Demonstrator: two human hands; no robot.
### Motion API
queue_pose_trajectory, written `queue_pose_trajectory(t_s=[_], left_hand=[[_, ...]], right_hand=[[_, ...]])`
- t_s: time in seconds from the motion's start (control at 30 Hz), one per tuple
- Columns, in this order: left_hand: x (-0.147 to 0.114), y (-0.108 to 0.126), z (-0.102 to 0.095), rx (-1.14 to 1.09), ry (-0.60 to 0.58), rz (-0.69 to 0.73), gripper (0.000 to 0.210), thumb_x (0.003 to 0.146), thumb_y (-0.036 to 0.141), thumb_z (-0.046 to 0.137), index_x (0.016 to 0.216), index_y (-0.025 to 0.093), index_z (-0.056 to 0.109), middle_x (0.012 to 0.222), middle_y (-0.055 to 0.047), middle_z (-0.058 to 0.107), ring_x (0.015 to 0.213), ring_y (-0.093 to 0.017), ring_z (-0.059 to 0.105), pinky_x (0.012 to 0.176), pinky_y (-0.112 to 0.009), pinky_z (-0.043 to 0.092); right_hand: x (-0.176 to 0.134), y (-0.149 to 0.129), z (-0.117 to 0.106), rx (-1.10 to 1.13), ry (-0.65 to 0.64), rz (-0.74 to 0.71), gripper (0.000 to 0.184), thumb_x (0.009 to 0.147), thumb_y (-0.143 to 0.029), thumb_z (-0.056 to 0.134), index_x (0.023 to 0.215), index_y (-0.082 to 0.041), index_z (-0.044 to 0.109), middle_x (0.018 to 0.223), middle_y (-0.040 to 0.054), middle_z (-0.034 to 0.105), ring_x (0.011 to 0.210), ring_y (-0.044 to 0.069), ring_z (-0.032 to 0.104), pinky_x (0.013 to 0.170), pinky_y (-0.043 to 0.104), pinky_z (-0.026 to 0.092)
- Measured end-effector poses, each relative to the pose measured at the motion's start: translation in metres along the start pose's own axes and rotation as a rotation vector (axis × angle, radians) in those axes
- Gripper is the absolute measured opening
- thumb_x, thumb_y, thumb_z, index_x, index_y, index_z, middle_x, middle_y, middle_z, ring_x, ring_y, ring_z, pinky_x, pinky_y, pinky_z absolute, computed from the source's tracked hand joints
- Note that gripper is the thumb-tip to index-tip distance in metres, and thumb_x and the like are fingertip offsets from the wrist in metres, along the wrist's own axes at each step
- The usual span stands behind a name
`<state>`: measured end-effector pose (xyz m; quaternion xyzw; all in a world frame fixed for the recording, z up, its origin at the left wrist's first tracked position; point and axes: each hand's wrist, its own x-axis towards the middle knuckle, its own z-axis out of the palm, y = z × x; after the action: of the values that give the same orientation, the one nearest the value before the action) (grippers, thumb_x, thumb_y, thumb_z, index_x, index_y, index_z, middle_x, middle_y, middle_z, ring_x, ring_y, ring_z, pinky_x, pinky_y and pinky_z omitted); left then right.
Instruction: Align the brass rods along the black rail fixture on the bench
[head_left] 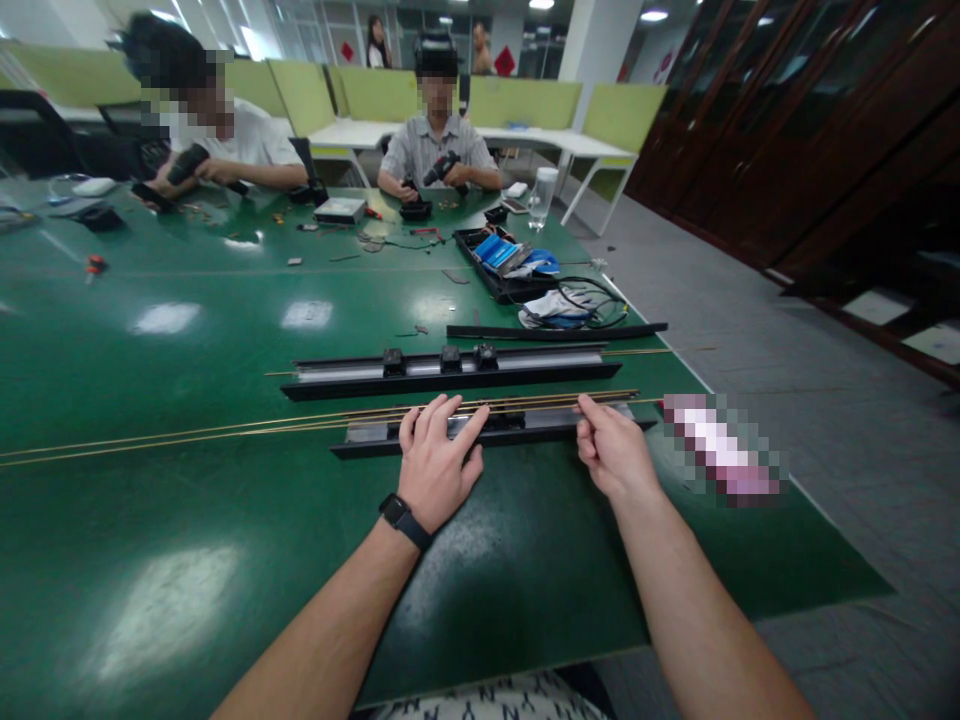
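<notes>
Thin gold-coloured rods [172,436] run from the left edge of the view across the nearer black channel [540,436]. My left hand [435,450], wearing a dark watch, has its fingers spread over the rods and touches them. At the channel's right end, the thumb and forefinger of my right hand [611,440] are pinched together on a rod. My fingers partly hide black blocks inside this channel. Just behind lies a second black channel [450,381], parallel to it, with several black blocks along it and a thin rod sticking out of each end.
A black strip [555,331] lies behind the channels. Beyond it are gloves with a coiled cable [574,303] and a black tray [499,285] of blue items. A blurred pink object [720,445] lies right. Across the green table, two people handle tools; a glass [543,198] stands there.
</notes>
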<state>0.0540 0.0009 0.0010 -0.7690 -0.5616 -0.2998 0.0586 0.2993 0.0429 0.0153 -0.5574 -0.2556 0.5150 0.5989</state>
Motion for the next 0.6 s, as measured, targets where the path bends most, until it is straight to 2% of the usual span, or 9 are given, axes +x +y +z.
queue_pose_trajectory(t_s=[0.33, 0.6], left_hand=[[0.0006, 0.0013, -0.0017, 0.010, -0.001, 0.000, 0.048, 0.090, 0.030, 0.062, 0.138, 0.036, 0.059, 0.146, -0.010, 0.055, 0.141, -0.030, 0.044, 0.119, -0.054, 0.022], [0.0000, 0.0006, -0.0003, 0.002, -0.002, -0.001, 0.048, 0.091, 0.031, 0.061, 0.139, 0.037, 0.058, 0.146, -0.010, 0.054, 0.141, -0.030, 0.044, 0.120, -0.054, 0.021]], right_hand=[[-0.0022, -0.0006, -0.0020, 0.005, -0.035, 0.029, 0.031, 0.071, -0.037, 0.084, 0.083, -0.014, 0.067, 0.051, -0.0027, 0.059, 0.029, 0.004, 0.038, 0.025, 0.014, 0.021], [-0.0057, -0.0015, 0.0029, 0.035, -0.073, 0.052, 0.034, 0.065, -0.032, 0.090, 0.073, -0.016, 0.061, 0.051, -0.0041, 0.057, 0.031, 0.003, 0.038, 0.025, 0.013, 0.022]])
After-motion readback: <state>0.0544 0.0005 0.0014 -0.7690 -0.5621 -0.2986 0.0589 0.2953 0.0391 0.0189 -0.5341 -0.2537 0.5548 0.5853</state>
